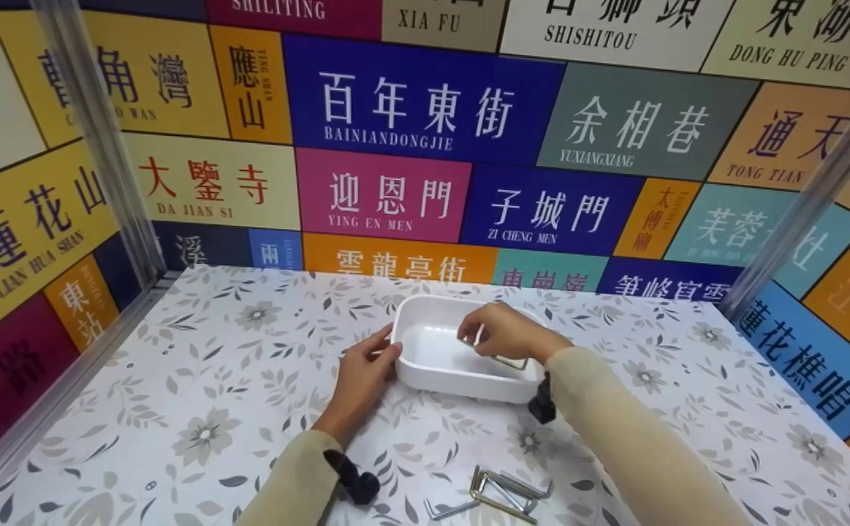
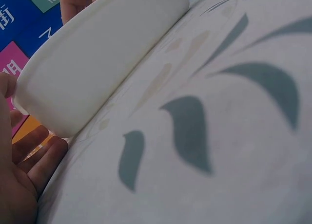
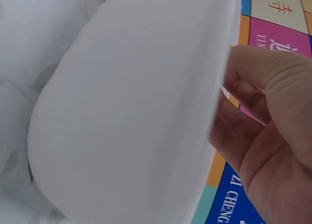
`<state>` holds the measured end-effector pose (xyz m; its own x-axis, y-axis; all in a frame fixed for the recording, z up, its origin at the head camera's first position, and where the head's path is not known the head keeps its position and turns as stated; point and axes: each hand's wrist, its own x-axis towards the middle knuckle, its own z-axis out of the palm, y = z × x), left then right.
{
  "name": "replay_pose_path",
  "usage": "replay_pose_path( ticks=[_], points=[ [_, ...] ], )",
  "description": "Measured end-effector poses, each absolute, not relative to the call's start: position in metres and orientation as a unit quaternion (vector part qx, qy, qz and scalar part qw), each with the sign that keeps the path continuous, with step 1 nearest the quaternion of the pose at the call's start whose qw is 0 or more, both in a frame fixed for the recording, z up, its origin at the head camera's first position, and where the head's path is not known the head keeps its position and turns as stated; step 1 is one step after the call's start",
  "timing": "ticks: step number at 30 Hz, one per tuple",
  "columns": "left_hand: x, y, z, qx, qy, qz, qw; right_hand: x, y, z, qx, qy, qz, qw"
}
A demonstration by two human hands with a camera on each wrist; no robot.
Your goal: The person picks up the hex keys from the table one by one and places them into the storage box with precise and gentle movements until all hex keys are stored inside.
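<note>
A white rectangular tray [image 1: 439,380] with rounded corners stands on the table. My right hand [image 1: 509,332] reaches over its right part and pinches a thin bent metal rod, which looks like a hex key [image 1: 509,361], just inside the tray. In the right wrist view the tray wall hides the key and my right fingertips. My left hand [image 1: 366,365] touches the tray's left end from outside, its fingers [image 2: 46,153] fairly straight by the corner. Nearer me lie several loose hex keys [image 1: 512,489], silver and brass-coloured, some crossing one another.
A white cloth with grey flowers and leaves [image 1: 205,435] covers the table. Behind it stands a wall of coloured panels with Chinese lettering [image 1: 425,102]. Metal posts rise at the back left [image 1: 114,153] and back right [image 1: 797,190]. Dark straps [image 1: 355,482] hang at both wrists.
</note>
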<state>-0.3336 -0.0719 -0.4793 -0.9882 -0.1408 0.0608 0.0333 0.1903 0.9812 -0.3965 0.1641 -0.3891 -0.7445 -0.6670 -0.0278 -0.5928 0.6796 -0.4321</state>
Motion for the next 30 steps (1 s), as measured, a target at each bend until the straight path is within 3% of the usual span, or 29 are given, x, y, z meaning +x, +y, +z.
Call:
replay_pose_path(
  ticks=[16, 30],
  points=[
    [-0.333, -0.071, -0.482, 0.032, -0.766, -0.639, 0.064, -0.417, 0.129, -0.407, -0.308, 0.924, -0.184, 0.133],
    [-0.335, -0.071, -0.48, 0.021, -0.762, -0.642, 0.081, -0.425, 0.126, -0.413, -0.305, 0.928, -0.171, 0.132]
  ],
)
